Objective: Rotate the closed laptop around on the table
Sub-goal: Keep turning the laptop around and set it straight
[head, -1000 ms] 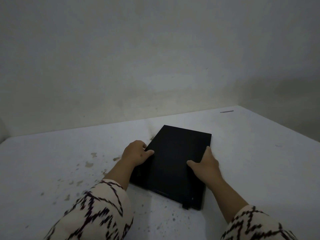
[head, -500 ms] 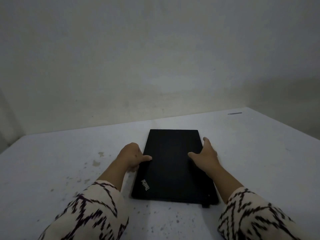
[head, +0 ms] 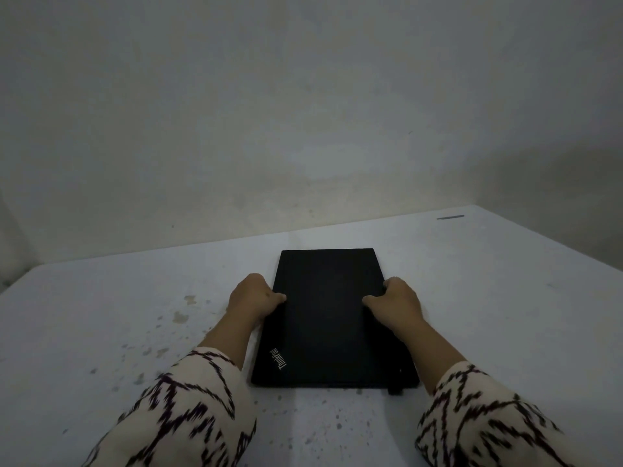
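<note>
With the left hand [head: 254, 298] at 9 o'clock and right hand [head: 397, 299] at 3 o'clock pinching the closed laptop [head: 332, 318] by its long edges, uneven pressure could slip a thumb off or scrape it across the speckled table [head: 101, 332].

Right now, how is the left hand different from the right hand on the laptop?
The left hand grips the laptop's left edge; the right hand grips its right edge. The left hand sits nearer the logo corner, the right nearer the small plug. Both lay a thumb on the lid.
</note>
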A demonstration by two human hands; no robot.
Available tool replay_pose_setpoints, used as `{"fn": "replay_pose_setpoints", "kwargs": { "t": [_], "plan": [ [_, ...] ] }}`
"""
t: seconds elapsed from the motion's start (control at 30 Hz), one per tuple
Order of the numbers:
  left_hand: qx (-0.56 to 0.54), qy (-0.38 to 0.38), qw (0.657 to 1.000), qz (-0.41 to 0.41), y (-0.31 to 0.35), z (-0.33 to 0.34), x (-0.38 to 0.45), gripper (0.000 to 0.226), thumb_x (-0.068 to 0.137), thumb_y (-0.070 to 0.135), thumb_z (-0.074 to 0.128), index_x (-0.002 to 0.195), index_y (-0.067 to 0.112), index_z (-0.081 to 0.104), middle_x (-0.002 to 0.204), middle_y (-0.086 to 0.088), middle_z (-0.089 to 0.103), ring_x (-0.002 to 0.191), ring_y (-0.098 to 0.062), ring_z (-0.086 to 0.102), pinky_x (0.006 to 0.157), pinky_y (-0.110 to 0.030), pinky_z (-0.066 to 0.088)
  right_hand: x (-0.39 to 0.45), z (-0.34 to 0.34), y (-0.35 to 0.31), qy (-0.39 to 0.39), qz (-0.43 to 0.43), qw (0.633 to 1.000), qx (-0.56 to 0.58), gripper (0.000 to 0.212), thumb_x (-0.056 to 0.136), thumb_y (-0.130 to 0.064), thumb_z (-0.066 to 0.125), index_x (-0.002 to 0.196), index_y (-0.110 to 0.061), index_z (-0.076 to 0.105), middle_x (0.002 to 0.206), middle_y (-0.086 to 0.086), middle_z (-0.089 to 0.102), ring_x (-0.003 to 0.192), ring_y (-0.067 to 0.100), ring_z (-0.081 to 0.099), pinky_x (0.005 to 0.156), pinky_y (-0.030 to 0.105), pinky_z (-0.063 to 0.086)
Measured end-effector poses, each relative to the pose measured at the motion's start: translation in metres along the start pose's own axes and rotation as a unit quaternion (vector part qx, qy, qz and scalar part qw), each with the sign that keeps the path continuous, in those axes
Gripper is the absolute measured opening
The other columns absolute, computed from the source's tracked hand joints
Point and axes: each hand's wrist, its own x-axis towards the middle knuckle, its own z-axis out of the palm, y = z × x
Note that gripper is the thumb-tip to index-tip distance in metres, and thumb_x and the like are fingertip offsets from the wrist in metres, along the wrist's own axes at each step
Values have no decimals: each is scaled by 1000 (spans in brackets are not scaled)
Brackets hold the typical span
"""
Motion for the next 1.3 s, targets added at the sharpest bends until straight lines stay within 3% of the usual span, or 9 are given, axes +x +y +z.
{"fn": "replay_pose_setpoints", "kwargs": {
  "t": [0.1,0.2,0.4,0.63,0.9,0.97,1.07,1.2,1.3],
  "plan": [
    [38,25,999,-11,7,2,-4,19,86,25,61,88,8,52,97,-11,61,98,-30,62,71,-30,43,2,4,-3,-7,16,1000,-16,46,85,-24,63,125,-7,47,129,17,49,116,35,50,96,40,46],
    [34,22,999,-30,8,1,-5,22,87,26,62,93,6,55,87,-6,51,98,-28,61,70,-28,41,10,4,-5,-24,5,1000,-6,47,84,-23,64,125,-7,47,130,17,51,116,35,51,98,44,48],
    [-31,18,996,-82,1,4,-10,35,86,23,63,61,14,39,65,-2,46,58,-15,48,49,-23,35,23,3,-12,-39,-23,999,8,52,79,-18,67,126,-6,49,127,16,55,113,33,55,98,46,48],
    [-43,-15,994,-100,0,2,-18,31,82,17,69,66,14,42,91,-11,64,92,-28,69,85,-36,57,40,8,-19,-67,-57,996,-3,47,80,-18,69,122,-8,50,125,15,58,110,31,57,97,43,49],
    [9,19,998,-57,-12,-3,-11,40,83,36,67,61,16,40,61,-2,49,72,-22,59,60,-28,44,40,6,-15,-70,-84,993,-52,65,85,-26,65,139,-5,34,138,17,49,124,31,49,99,37,42],
    [74,29,996,-27,-13,-9,-6,37,83,41,64,64,15,46,68,-1,51,82,-25,62,65,-29,44,31,9,-15,-55,-81,992,-77,58,87,-27,61,135,-5,36,134,17,51,120,32,50,95,38,44],
    [144,51,988,-14,-10,-12,2,43,83,48,59,105,11,57,106,-8,57,107,-28,57,80,-36,48,8,17,-14,-25,-75,985,-151,54,88,-35,54,130,-7,36,133,16,49,121,34,46,99,45,42],
    [179,72,980,50,-4,-8,16,58,86,47,56,128,10,42,135,-14,40,127,-31,37,93,-44,43,-26,30,-1,27,-60,971,-228,80,87,-48,48,148,-13,10,158,11,13,145,36,5,113,62,6],
    [189,47,976,98,1,-4,27,59,87,47,53,132,11,39,140,-13,37,130,-31,33,100,-47,39,-42,36,10,59,-26,974,-217,86,88,-52,44,149,-13,-1,160,9,-2,146,36,-7,111,66,-1]
  ]
}}
